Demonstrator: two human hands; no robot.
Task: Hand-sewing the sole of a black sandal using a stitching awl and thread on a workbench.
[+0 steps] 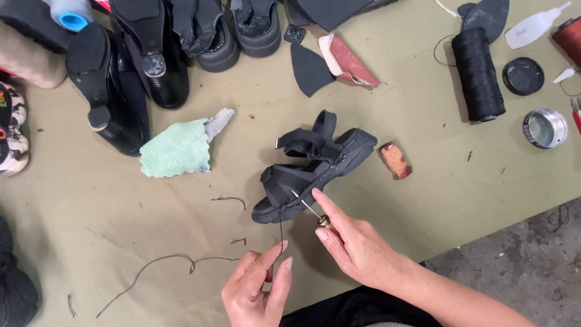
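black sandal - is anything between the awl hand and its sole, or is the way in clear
Nothing visible stands between them. The right hand holds the awl, whose thin metal point already reaches the edge of the black sandal near its toe end. The left hand pinches the dark thread just below, off to the side of the awl.

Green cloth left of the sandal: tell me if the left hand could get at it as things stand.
Probably yes. The green cloth lies flat on the mat with bare mat between it and the left hand. But that hand is pinching a dark thread running up to the black sandal, so it isn't free.
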